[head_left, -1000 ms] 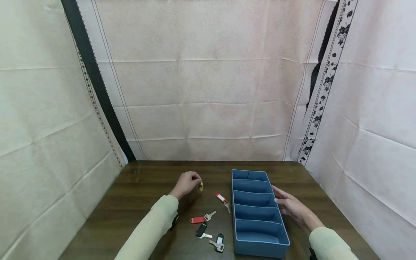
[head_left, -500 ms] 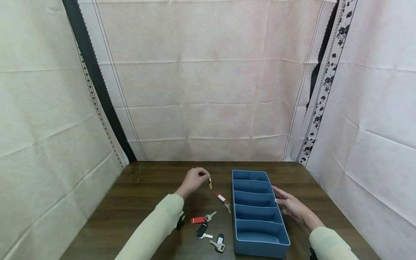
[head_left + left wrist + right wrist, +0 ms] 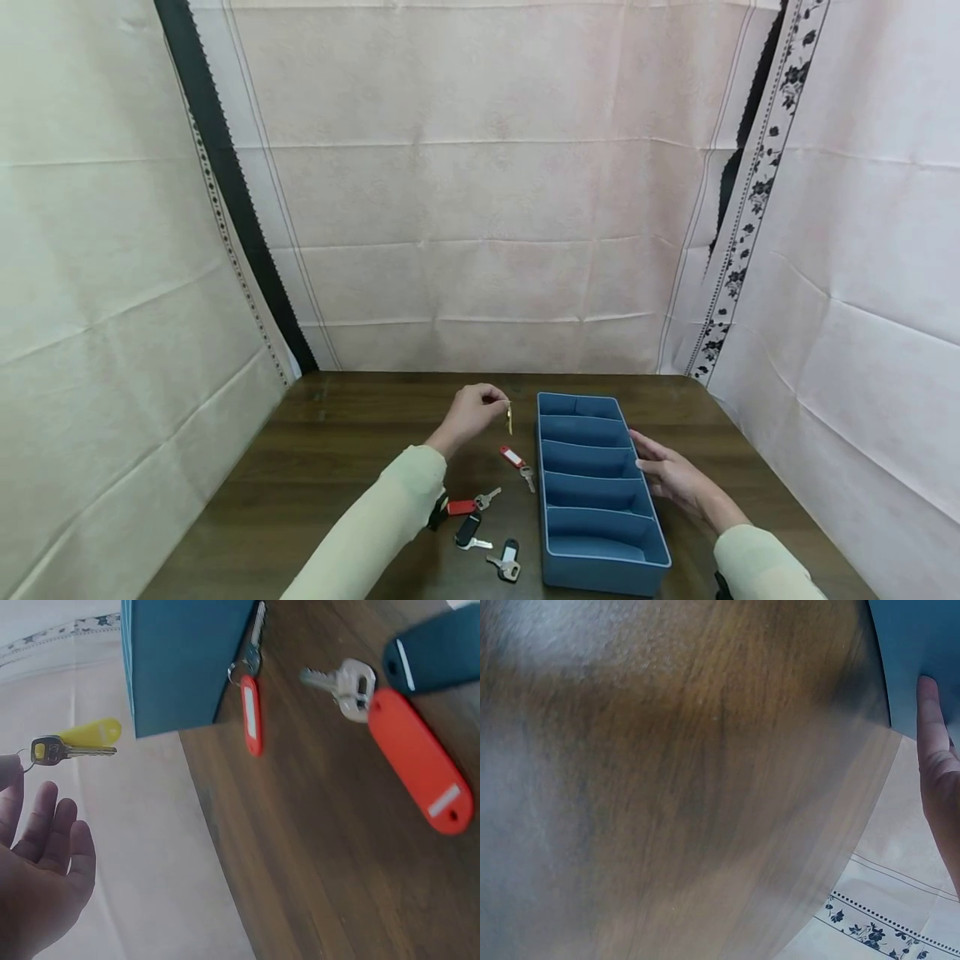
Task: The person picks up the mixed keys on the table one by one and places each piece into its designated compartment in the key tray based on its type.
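My left hand (image 3: 472, 417) pinches the ring of a key (image 3: 75, 751) with a yellow tag (image 3: 97, 733), which dangles above the table left of the blue box. In the left wrist view the other fingers of that hand are spread, away from the key. The blue box (image 3: 604, 583) has a row of compartments running front to back. At its right side, my right hand (image 3: 675, 479) rests with fingertips against the outer wall; the right wrist view shows one straight finger (image 3: 930, 720) on that wall.
Close left of the box lies a key with a red tag (image 3: 512, 456). Nearer the front are another red tag (image 3: 461, 507) with its key, a black tag (image 3: 468, 529) and a second black tag (image 3: 509, 552), each with a key. Cloth (image 3: 480, 208) hangs around the brown table (image 3: 337, 467).
My left hand has moved right and slightly up with the yellow-tagged key, closer to the box. My right hand and the box have stayed in place.
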### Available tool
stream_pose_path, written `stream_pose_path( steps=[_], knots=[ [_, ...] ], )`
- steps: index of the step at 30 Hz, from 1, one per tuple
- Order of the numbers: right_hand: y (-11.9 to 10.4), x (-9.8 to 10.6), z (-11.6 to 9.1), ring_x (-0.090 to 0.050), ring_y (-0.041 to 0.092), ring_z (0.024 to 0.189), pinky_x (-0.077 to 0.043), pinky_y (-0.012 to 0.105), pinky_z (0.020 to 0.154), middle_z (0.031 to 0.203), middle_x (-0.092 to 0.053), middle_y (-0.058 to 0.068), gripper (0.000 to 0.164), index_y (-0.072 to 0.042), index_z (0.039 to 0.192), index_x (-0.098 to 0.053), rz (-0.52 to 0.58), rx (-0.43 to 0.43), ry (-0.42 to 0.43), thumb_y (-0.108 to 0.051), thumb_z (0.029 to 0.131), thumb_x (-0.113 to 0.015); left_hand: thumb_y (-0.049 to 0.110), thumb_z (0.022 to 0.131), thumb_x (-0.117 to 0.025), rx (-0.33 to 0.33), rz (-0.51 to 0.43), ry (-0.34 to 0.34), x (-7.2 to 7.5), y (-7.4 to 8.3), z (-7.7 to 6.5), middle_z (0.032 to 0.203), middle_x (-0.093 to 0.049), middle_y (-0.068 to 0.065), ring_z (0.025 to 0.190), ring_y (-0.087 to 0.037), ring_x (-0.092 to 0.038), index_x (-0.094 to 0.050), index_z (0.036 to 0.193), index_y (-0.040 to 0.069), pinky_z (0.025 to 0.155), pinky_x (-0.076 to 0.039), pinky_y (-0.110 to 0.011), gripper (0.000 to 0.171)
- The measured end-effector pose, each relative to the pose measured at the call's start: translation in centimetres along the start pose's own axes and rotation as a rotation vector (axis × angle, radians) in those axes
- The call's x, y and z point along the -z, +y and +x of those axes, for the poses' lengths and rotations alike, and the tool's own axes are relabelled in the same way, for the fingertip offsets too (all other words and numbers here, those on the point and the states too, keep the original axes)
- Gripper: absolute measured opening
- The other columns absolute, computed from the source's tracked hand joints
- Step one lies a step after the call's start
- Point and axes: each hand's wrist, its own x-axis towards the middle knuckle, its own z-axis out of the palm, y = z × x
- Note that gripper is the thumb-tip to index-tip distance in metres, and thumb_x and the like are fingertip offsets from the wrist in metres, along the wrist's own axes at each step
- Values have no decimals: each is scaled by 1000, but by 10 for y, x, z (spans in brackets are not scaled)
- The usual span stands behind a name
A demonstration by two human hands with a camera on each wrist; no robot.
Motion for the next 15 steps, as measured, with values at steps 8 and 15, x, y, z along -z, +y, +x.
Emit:
stream_pose_path(
  steps=[8, 15],
  knots=[
    [2, 1, 1, -32, 50, 138, -43, 58, 98, 161, -13, 24, 62, -14, 160, -15, 11, -14, 6, -12, 105, -45, 22, 94, -68, 24, -51, -46, -16, 18, 2, 93, -67, 4, 84, -16, -57, -74, 95, 15, 74, -49, -33, 8],
    [0, 2, 1, -32, 50, 138, -44, 58, 97, 161, -11, 26, 62, -12, 159, -14, 12, 3, -17, -12, 105, -44, 21, 95, -69, 41, -134, -80, -31, 32, 2, 93, -66, 4, 82, -14, -56, -73, 96, 14, 72, -49, -29, 8]
  ],
)
